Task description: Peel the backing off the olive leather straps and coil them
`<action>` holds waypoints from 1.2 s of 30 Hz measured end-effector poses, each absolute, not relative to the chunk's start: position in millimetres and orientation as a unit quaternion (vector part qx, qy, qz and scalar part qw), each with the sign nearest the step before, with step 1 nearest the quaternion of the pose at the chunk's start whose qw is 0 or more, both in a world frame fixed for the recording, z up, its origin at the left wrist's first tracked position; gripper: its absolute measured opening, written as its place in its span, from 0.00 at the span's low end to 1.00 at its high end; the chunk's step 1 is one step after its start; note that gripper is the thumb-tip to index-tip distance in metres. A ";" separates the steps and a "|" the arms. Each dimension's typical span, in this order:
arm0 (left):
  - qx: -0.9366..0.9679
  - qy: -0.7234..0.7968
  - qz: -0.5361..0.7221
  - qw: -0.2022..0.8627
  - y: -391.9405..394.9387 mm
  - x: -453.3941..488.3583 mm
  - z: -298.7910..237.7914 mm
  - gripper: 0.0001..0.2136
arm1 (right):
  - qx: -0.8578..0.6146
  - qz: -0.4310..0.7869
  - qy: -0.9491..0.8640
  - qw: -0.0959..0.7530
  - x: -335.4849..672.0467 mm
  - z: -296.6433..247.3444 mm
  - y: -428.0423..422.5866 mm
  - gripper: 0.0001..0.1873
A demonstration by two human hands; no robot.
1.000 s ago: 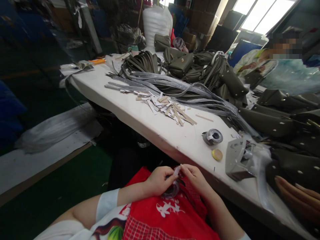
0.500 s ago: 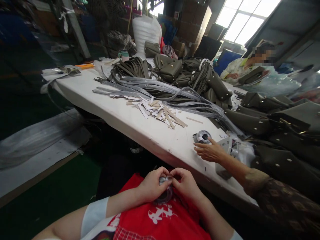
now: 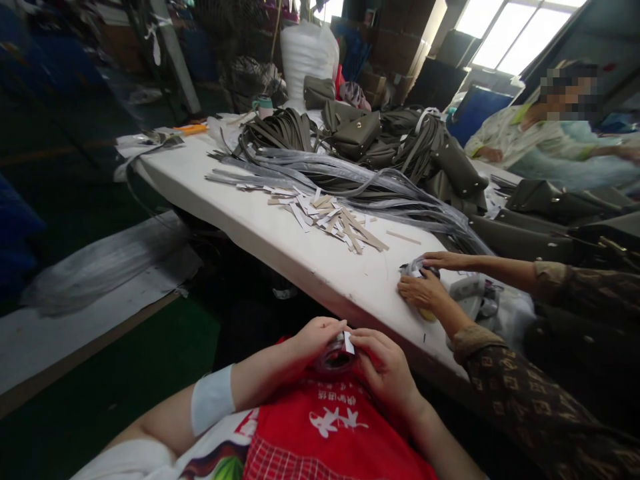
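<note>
Over my lap, my left hand (image 3: 313,340) and my right hand (image 3: 383,363) both grip a small roll of clear tape (image 3: 336,357). A short white strip of its end (image 3: 348,342) is pinched between my fingertips. Both hands are closed on the roll, just below the near edge of the white table (image 3: 280,233). To the right, another person's two hands (image 3: 425,283) rest on a second tape roll (image 3: 417,268) on the table.
Cut paper strips (image 3: 330,217) lie mid-table, with long clear-wrapped straps (image 3: 350,183) and olive bags (image 3: 357,133) piled behind. A grey dispenser (image 3: 473,293) sits by the co-worker's arm. Another person (image 3: 530,140) sits at the far right. Green floor lies left.
The co-worker's second hand has come onto the table roll. My hands have turned the roll, and a white strip end now shows between my fingertips.
</note>
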State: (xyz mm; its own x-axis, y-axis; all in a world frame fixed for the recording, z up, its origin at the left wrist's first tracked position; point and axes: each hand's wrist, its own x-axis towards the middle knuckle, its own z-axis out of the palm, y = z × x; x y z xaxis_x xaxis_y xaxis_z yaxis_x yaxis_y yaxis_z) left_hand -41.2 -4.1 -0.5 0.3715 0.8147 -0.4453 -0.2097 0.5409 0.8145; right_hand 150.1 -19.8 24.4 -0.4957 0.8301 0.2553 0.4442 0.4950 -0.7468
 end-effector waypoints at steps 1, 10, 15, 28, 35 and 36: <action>0.343 0.446 0.336 0.756 -3.4 -40.3 0.1 0.22 | -0.397 0.302 -0.808 0.314 149.5 24.4 -21.1 0.16; 0.268 0.463 0.325 0.780 -0.5 -42.4 -0.8 0.26 | -0.526 0.169 -0.750 0.364 181.9 10.3 -36.4 0.11; 0.247 0.470 0.309 0.789 3.2 -42.8 -8.8 0.27 | -0.685 0.039 -0.625 0.372 260.2 -0.2 -45.8 0.11; 0.342 0.457 0.258 0.780 -7.5 -14.2 -9.2 0.28 | -0.741 0.145 -0.443 0.483 380.0 4.8 21.9 0.22; 0.345 0.468 0.258 0.771 -7.1 -13.7 -11.9 0.28 | -0.753 0.178 -0.346 0.531 362.2 -10.4 -28.8 0.19; 0.340 0.471 0.257 0.772 -6.7 -12.9 -10.9 0.29 | -0.756 0.209 -0.321 0.530 359.6 -13.7 -33.9 0.21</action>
